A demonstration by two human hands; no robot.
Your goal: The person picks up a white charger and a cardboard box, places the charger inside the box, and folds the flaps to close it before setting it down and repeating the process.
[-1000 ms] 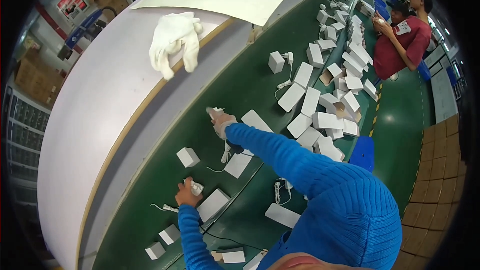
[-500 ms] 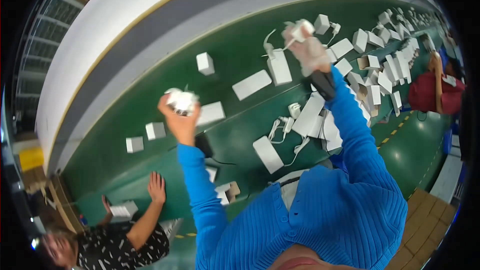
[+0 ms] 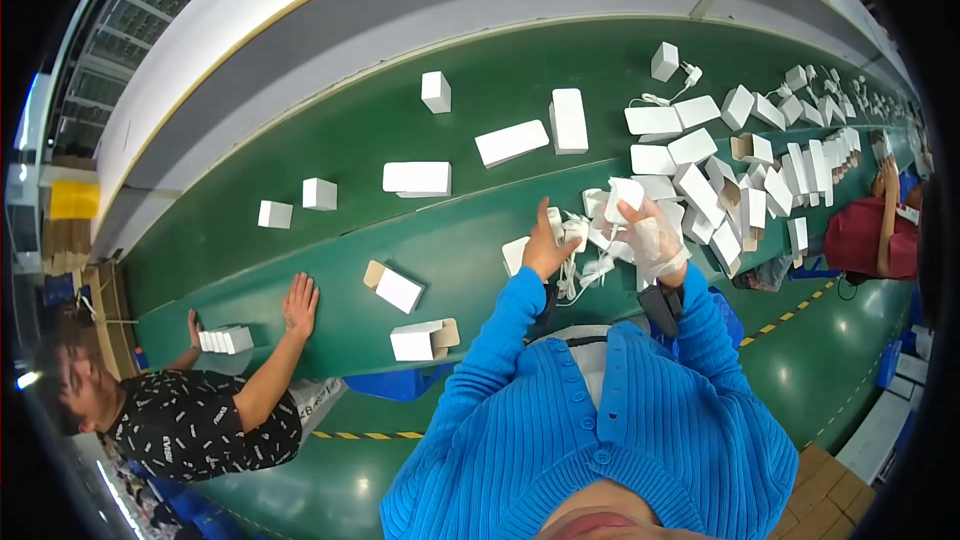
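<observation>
My left hand [image 3: 545, 248] is bare and closed round white plug adapters [image 3: 568, 230], low over the near part of the green bench. Opposite it, my right hand [image 3: 657, 242], in a thin see-through glove, grips a white block-shaped adapter [image 3: 624, 198]. White cables [image 3: 572, 278] dangle and tangle between the two hands. Behind and under them lie more white pieces, partly covered by my fingers. The end of a white box [image 3: 515, 255] shows just left of my left hand.
White boxes crowd the bench [image 3: 230, 265] to my right; an open-flapped box [image 3: 424, 340] lies near the front edge. At left, a co-worker's hand [image 3: 300, 305] rests on the bench beside a row of small boxes [image 3: 227, 340]. Another person [image 3: 870, 235] works at far right.
Both hands have come back from the far part of the bench and drawn together near my body, still holding white adapters. The cabled piece by the upright box is gone from there.
</observation>
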